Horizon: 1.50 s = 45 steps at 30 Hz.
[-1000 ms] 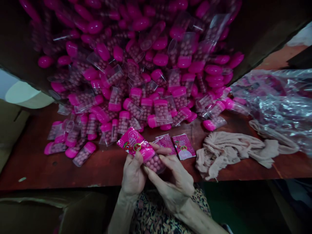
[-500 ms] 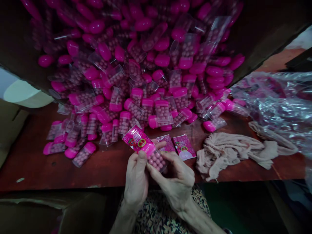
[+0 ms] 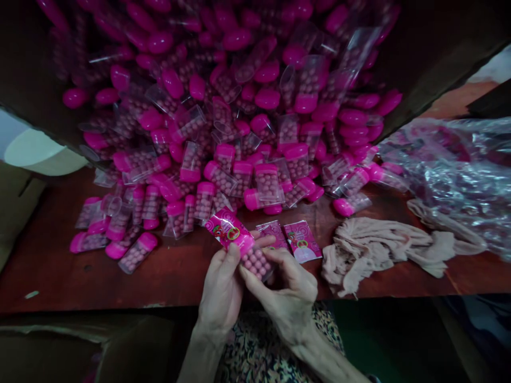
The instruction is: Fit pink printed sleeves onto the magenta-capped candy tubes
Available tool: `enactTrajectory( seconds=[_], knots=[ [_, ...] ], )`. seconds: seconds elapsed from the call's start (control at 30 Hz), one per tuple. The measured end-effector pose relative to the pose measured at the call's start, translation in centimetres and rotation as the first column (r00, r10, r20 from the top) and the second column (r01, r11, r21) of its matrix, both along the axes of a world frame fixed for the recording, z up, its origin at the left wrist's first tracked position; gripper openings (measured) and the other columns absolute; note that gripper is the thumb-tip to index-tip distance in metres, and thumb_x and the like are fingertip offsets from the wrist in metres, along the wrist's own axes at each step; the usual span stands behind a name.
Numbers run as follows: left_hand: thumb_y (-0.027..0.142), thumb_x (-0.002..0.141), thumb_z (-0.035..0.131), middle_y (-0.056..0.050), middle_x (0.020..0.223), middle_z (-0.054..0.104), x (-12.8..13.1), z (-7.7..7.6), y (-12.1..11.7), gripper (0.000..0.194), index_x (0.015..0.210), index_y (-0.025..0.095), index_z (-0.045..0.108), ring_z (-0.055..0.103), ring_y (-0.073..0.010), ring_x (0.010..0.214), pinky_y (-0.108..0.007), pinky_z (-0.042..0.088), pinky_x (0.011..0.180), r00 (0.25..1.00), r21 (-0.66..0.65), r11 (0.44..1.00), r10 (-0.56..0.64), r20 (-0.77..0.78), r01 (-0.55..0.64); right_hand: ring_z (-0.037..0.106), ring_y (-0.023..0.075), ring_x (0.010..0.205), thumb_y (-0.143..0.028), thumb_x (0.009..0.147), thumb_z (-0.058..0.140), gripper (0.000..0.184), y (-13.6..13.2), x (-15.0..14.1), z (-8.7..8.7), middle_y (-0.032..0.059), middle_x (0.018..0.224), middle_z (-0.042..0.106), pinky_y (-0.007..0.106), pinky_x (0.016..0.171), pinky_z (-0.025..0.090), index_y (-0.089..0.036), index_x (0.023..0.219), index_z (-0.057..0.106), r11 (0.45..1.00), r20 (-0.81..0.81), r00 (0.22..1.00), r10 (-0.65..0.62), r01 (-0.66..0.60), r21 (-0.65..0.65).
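Note:
My left hand (image 3: pixel 221 292) pinches a printed pink plastic sleeve (image 3: pixel 228 227), thumb on top, at the cap end of a small clear candy container (image 3: pixel 256 263). Round pink candies show through the container's wall, and the sleeve lies over or around its cap; I cannot tell how far down it reaches. My right hand (image 3: pixel 289 292) grips the container's lower body between thumb and fingers. Just beyond the hands, more flat printed sleeves (image 3: pixel 302 240) lie on the table in two small stacks, one partly behind my right fingers.
A large heap of pink-capped candy containers (image 3: pixel 267 181) spills from a dark box onto the reddish-brown table (image 3: pixel 175 276). To the right lie a crumpled beige cloth (image 3: pixel 367 250) and a shiny clear plastic bag (image 3: pixel 455 175). A pale round object (image 3: pixel 40 154) stands at left.
Both hands have shifted slightly right with the container and sleeve, mostly in the first half second. The grip of each hand looks much the same.

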<state>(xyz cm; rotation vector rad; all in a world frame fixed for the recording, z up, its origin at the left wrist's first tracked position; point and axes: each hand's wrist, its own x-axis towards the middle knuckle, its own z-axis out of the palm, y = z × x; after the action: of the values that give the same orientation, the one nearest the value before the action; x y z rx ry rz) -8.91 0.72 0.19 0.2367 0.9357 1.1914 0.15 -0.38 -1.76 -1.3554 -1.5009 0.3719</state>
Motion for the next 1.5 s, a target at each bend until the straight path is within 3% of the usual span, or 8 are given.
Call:
enactTrajectory(
  seconds=[0.1, 0.27, 0.5, 0.63, 0.77, 1.07, 1.27, 1.5],
  knots=[
    [0.03, 0.079, 0.06, -0.011, 0.091, 0.072, 0.2, -0.1, -0.3, 0.023, 0.091, 0.013, 0.07, 0.064, -0.0252, 0.094, -0.039, 0.048, 0.088, 0.998, 0.0, 1.0, 0.031, -0.059, -0.031, 0.064, 0.0134, 0.057, -0.022, 0.068, 0.071, 0.022, 0.0, -0.1, 0.0, 0.0011, 0.07, 0.066, 0.024, 0.051, 0.056, -0.018, 0.085, 0.058, 1.0, 0.016, 1.0, 0.007, -0.007, -0.015],
    [0.027, 0.079, 0.06, -0.009, 0.089, 0.073, 0.7, -0.2, -0.9, 0.02, 0.089, 0.015, 0.072, 0.063, -0.0255, 0.097, -0.036, 0.048, 0.087, 0.981, 0.051, 0.998, 0.034, -0.192, -0.024, 0.066, 0.0161, 0.061, -0.019, 0.07, 0.069, 0.025, -0.2, 0.0, 0.0, 0.0034, 0.07, 0.067, 0.026, 0.054, 0.057, -0.017, 0.092, 0.057, 0.986, 0.1, 0.994, -0.045, 0.029, 0.161],
    [0.033, 0.082, 0.056, -0.011, 0.097, 0.071, 0.5, 0.3, -0.6, 0.027, 0.095, 0.014, 0.069, 0.064, -0.0246, 0.095, -0.038, 0.048, 0.087, 0.994, 0.032, 0.995, 0.091, -0.064, -0.089, 0.063, 0.0124, 0.058, -0.021, 0.069, 0.072, 0.023, 0.0, 0.0, 0.4, 0.0013, 0.07, 0.064, 0.023, 0.054, 0.056, -0.017, 0.086, 0.057, 0.999, 0.004, 0.999, 0.047, -0.047, -0.017],
    [0.032, 0.079, 0.06, -0.01, 0.09, 0.073, 0.8, 0.0, -0.6, 0.023, 0.091, 0.014, 0.069, 0.066, -0.0238, 0.089, -0.038, 0.05, 0.083, 0.985, -0.002, 0.989, 0.15, -0.087, -0.151, 0.064, 0.0146, 0.061, -0.017, 0.071, 0.069, 0.024, -0.1, -0.2, 0.1, 0.0023, 0.071, 0.065, 0.025, 0.056, 0.057, -0.018, 0.092, 0.057, 0.993, 0.057, 0.998, 0.042, -0.048, 0.108],
    [0.032, 0.077, 0.062, -0.011, 0.085, 0.073, 1.0, -0.3, -0.8, 0.023, 0.089, 0.013, 0.07, 0.067, -0.0248, 0.087, -0.039, 0.05, 0.083, 0.991, 0.004, 0.995, 0.1, -0.085, -0.1, 0.066, 0.0179, 0.063, -0.018, 0.072, 0.068, 0.026, -0.3, 0.0, 0.2, 0.0048, 0.072, 0.067, 0.028, 0.055, 0.058, -0.018, 0.095, 0.057, 0.977, 0.158, 0.987, -0.041, 0.006, 0.211],
    [0.04, 0.081, 0.057, -0.013, 0.094, 0.071, -0.1, 0.1, -0.7, 0.033, 0.093, 0.012, 0.071, 0.062, -0.0271, 0.098, -0.04, 0.046, 0.089, 0.994, 0.037, 0.998, 0.058, -0.092, -0.054, 0.062, 0.0117, 0.055, -0.023, 0.066, 0.073, 0.023, 0.0, 0.1, 0.2, -0.0002, 0.07, 0.064, 0.022, 0.049, 0.054, -0.017, 0.082, 0.058, 0.99, -0.124, 0.991, 0.043, -0.059, -0.129],
    [0.03, 0.082, 0.059, -0.007, 0.091, 0.072, 0.4, -0.6, -1.3, 0.022, 0.094, 0.018, 0.071, 0.06, -0.0226, 0.101, -0.034, 0.044, 0.091, 0.977, 0.052, 0.995, 0.093, -0.19, -0.085, 0.064, 0.0157, 0.065, -0.017, 0.068, 0.072, 0.028, -0.2, 0.1, 0.1, 0.004, 0.071, 0.065, 0.026, 0.059, 0.057, -0.015, 0.091, 0.056, 0.993, 0.068, 0.998, 0.009, -0.017, 0.121],
    [0.036, 0.082, 0.058, -0.009, 0.093, 0.072, -0.7, -0.5, -0.7, 0.026, 0.091, 0.016, 0.071, 0.062, -0.0241, 0.098, -0.039, 0.044, 0.091, 0.992, 0.132, 0.985, 0.114, -0.047, -0.107, 0.062, 0.0126, 0.061, -0.014, 0.071, 0.069, 0.023, -0.1, -0.3, 0.2, 0.0017, 0.07, 0.063, 0.023, 0.056, 0.055, -0.017, 0.088, 0.055, 0.991, 0.065, 0.997, 0.039, -0.047, 0.122]
  ],
)
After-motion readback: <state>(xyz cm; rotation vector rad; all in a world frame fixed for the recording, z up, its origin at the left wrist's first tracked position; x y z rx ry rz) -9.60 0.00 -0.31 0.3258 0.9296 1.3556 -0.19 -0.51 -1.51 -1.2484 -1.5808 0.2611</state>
